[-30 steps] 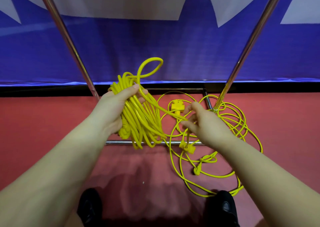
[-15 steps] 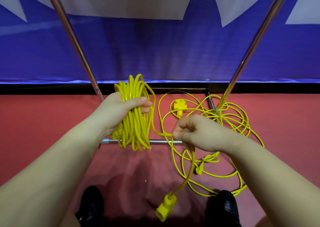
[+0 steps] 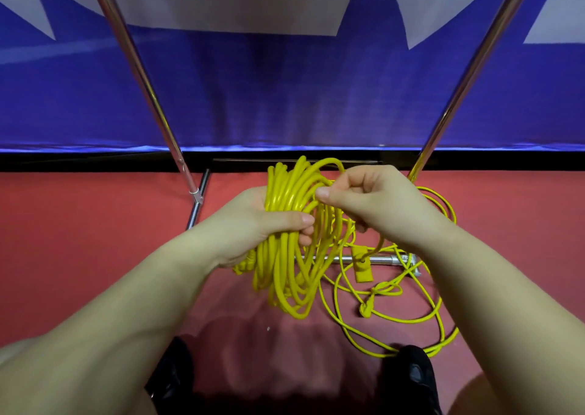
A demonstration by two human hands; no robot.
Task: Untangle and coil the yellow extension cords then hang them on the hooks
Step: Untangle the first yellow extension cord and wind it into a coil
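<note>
Your right hand (image 3: pixel 376 205), fingers curled round the cord's tail end, has swung up from low right to the coil (image 3: pixel 291 234) gripped in your left hand (image 3: pixel 253 224), w/ plug (image 3: pixel 361 264) dangling, so coil's nearly done, 2nd cord (image 3: pixel 411 313) tangled on floor.

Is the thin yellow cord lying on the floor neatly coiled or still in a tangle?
Still tangled. The thin cord sprawls in loose overlapping loops on the red floor, with a knot in it.

coiled cord (image 3: pixel 286 256) left, loose cord (image 3: pixel 411 313) on floor (image 3: pixel 79 240) right, rack poles (image 3: pixel 152 98) behind
</note>
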